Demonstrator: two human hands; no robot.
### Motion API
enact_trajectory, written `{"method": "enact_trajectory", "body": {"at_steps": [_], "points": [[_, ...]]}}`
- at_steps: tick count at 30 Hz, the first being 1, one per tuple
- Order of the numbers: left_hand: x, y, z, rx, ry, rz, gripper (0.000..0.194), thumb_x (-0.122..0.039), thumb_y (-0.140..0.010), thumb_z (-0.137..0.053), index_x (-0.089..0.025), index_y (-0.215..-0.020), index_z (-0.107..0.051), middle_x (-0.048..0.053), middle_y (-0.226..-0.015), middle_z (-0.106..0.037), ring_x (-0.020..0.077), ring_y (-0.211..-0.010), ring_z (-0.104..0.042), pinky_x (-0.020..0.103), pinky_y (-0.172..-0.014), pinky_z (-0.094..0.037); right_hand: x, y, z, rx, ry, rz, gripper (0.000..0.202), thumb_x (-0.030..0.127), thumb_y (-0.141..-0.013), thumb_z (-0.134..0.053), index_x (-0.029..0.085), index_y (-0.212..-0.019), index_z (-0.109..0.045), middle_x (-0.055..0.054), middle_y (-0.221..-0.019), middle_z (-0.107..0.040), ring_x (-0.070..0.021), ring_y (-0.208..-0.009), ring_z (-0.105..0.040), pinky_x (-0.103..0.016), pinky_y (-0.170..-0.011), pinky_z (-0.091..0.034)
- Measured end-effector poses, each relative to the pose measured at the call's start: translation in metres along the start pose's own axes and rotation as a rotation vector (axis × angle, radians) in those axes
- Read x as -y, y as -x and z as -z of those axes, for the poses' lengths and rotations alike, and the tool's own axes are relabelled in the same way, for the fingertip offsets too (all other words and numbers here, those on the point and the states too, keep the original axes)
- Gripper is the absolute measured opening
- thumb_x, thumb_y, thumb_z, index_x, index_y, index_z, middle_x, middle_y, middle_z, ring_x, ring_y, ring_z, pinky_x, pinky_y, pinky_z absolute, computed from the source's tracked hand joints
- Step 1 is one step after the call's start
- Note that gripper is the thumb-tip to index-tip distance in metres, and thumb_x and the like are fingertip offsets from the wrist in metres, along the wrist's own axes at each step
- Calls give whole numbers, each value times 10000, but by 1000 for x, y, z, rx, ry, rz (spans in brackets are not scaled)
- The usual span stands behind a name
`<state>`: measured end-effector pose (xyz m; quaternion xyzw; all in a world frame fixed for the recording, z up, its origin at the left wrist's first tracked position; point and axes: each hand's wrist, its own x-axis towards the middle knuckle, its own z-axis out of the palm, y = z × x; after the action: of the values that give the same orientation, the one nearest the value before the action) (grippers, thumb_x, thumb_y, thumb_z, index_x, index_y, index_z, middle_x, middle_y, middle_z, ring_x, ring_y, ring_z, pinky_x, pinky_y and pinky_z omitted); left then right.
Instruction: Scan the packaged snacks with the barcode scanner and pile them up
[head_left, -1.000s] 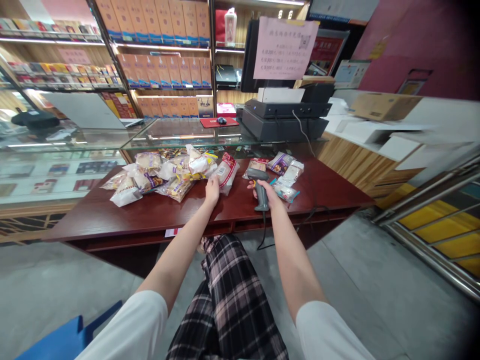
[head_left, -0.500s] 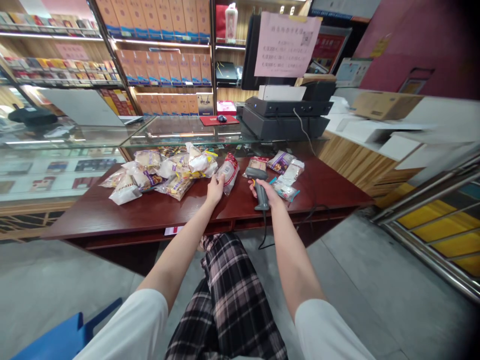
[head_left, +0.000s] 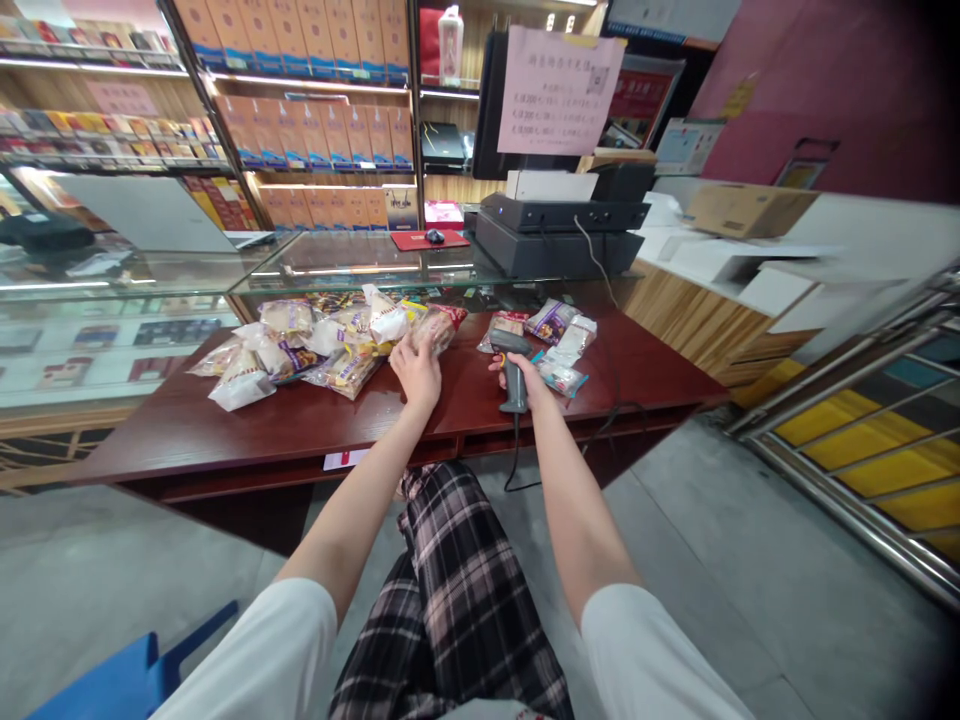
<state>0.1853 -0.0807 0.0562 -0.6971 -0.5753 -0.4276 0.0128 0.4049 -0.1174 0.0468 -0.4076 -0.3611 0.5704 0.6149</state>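
Observation:
My left hand (head_left: 417, 372) is closed on a red-and-clear snack bag (head_left: 438, 328) at the right end of the left pile; part of the bag is hidden behind the fingers. In my right hand (head_left: 524, 377) is a grey barcode scanner (head_left: 514, 388), gripped by its handle, with its head angled left and its cable hanging over the table edge. Several packaged snacks (head_left: 285, 352) lie heaped to the left. Beyond the scanner are another red snack bag (head_left: 508, 322), a purple bag (head_left: 553, 319) and pale packets (head_left: 574, 340).
The dark red wooden table (head_left: 315, 420) stands before a glass counter (head_left: 330, 255). On the counter are a cash drawer (head_left: 555, 247), a monitor with a pink notice (head_left: 559, 90) and a mouse (head_left: 435, 236). A blue chair (head_left: 112, 680) is at lower left, a metal rail (head_left: 847, 500) at right.
My left hand has turned the red snack bag from upright, barcode side showing, to lying sideways against the left pile. The scanner stays in my right hand. The view has shifted slightly.

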Motion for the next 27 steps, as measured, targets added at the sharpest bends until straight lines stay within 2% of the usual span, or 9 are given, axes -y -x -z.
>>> {"method": "enact_trajectory", "body": {"at_steps": [3, 5, 7, 9, 13, 18, 22, 24, 27], "points": [[-4, 6, -4, 142, -72, -208, 518, -161, -887, -465, -271, -1387, -546, 98, -1586, -344, 314, -1495, -220, 580, -1208, -78, -1, -1, 1, -9, 13, 3, 218, 358, -831, -556, 163, -865, -647, -64, -813, -767, -93, -438, -540, -204, -416, -410], [-4, 7, -11, 222, -69, -306, 548, -236, -878, -524, -235, -1426, -500, 120, -1579, -357, 327, -1507, -188, 601, -1205, -24, -1, -1, 2, -19, 20, -2, 222, 366, -832, -556, 165, -864, -645, -60, -809, -765, -91, -438, -540, -204, -418, -410], [-3, 7, -17, 265, -56, -320, 593, -362, -874, -558, -185, -1434, -481, 158, -1547, -401, 344, -1492, -227, 600, -1204, -49, 0, 0, 1, -31, 18, -10, 226, 375, -832, -565, 165, -862, -641, -56, -797, -761, -92, -436, -543, -205, -417, -409], [-1, 7, -21, 281, -58, -288, 586, -399, -885, -530, -157, -1417, -490, 182, -1510, -448, 348, -1462, -291, 580, -1198, -123, 1, 1, 0, -48, 10, -14, 229, 386, -831, -582, 166, -863, -639, -49, -779, -754, -91, -434, -545, -205, -420, -415], [-4, 6, -21, 253, -118, -229, 557, -225, -865, -495, -173, -1419, -480, 186, -1496, -460, 353, -1430, -337, 571, -1152, -235, 1, 1, -1, -100, -7, 6, 227, 392, -838, -594, 172, -864, -639, -25, -737, -736, -84, -425, -541, -199, -420, -420], [-13, -4, -8, 344, -203, -184, 477, -164, -852, -476, -97, -1317, -558, 279, -1416, -491, 424, -1358, -397, 613, -1035, -357, 2, 0, -2, -142, -38, 2, 205, 351, -865, -548, 168, -839, -638, -13, -698, -720, -78, -418, -533, -193, -410, -422], [-4, -14, 13, 436, -239, -130, 426, -147, -910, -363, -83, -1259, -597, 295, -1231, -600, 425, -1242, -512, 606, -946, -428, 2, 0, -1, -140, -42, 1, 211, 383, -848, -602, 174, -838, -626, -13, -699, -715, -81, -430, -542, -194, -424, -438], [8, -15, 22, 430, -297, -153, 430, -116, -909, -320, -38, -1210, -618, 307, -1174, -622, 428, -1233, -524, 632, -991, -379, 2, 0, 0, -137, -31, -2, 216, 385, -850, -600, 171, -843, -630, -19, -696, -715, -86, -434, -545, -197, -415, -430], [24, -16, 30, 404, -420, -214, 426, -77, -872, -330, 37, -1142, -639, 348, -1178, -616, 454, -1297, -471, 682, -1082, -214, 1, -1, 0, -137, -32, 4, 202, 350, -864, -564, 165, -837, -639, -26, -694, -718, -89, -431, -541, -203, -405, -421]]}}
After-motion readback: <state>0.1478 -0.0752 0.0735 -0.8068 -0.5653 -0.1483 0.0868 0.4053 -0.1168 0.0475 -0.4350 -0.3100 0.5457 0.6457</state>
